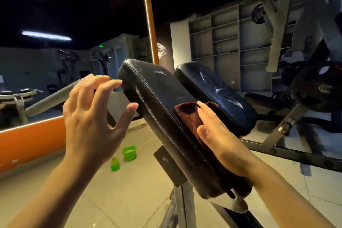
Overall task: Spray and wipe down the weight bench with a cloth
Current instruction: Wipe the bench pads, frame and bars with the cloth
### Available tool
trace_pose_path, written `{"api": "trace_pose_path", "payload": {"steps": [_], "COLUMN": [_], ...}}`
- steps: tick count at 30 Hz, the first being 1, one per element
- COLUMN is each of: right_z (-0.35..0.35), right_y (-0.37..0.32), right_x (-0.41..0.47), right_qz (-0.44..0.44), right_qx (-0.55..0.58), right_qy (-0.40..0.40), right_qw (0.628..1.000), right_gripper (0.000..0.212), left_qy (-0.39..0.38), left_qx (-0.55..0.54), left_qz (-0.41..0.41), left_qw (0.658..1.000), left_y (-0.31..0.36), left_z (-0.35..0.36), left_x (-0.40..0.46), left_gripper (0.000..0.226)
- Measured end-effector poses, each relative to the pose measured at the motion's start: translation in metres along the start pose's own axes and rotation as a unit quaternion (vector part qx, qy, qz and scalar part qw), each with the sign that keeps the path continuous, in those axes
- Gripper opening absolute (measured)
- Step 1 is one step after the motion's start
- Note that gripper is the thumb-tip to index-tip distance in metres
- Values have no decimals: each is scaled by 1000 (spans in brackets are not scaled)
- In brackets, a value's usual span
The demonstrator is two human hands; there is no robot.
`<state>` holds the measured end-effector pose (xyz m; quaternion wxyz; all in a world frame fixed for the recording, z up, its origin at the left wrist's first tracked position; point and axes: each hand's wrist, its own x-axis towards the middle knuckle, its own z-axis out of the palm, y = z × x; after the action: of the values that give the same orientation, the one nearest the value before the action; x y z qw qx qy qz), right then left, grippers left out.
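Two black padded bench cushions stand tilted in the middle: the near pad [157,94] and a second pad [218,92] behind it, both with pale wet streaks. My right hand [220,135] lies flat with straight fingers on a dark brown cloth [187,114], pressing it against the near pad's right side. My left hand [92,114] hovers open with spread fingers just left of the near pad's upper edge, holding nothing. A green spray bottle [115,164] stands on the floor below.
A green cup-shaped container [130,152] sits on the tiled floor beside the bottle. The bench's metal post [183,207] rises under the pads. An orange-framed mirror [55,52] fills the left wall. Shelving and a weight machine [296,52] crowd the right.
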<state>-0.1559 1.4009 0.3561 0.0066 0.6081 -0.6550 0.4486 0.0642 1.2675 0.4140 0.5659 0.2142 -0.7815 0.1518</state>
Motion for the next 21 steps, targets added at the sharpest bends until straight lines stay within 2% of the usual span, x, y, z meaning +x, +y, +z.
{"api": "trace_pose_path", "payload": {"steps": [4, 7, 9, 11, 12, 15, 21], "right_z": [-6, -5, -3, -1, 2, 11, 1], "right_y": [-14, -34, -47, -59, -64, -76, -49], "right_x": [40, 91, 129, 155, 161, 152, 47], "right_qz": [-21, -61, -78, -55, -57, -115, -118], "right_qx": [-11, 4, -5, -29, -36, -41, 5], "right_qy": [-18, 2, 15, 10, -4, -34, -61], "right_qw": [1000, 998, 997, 998, 998, 992, 991], "right_gripper": [90, 85, 94, 106, 104, 86, 65], "left_qy": [-113, -125, -120, -120, -120, -120, -113], "left_qx": [-27, -10, -6, -1, -4, -19, -16], "left_qz": [-63, -78, -87, -92, -97, -124, -111], "left_qw": [991, 989, 989, 989, 988, 985, 987], "left_y": [-17, -15, -16, -15, -14, -9, -10], "left_z": [-10, -13, -14, -15, -16, -20, -23], "left_x": [-9, -10, -7, -7, -7, -4, -3], "left_gripper": [89, 93, 95, 93, 92, 93, 90]}}
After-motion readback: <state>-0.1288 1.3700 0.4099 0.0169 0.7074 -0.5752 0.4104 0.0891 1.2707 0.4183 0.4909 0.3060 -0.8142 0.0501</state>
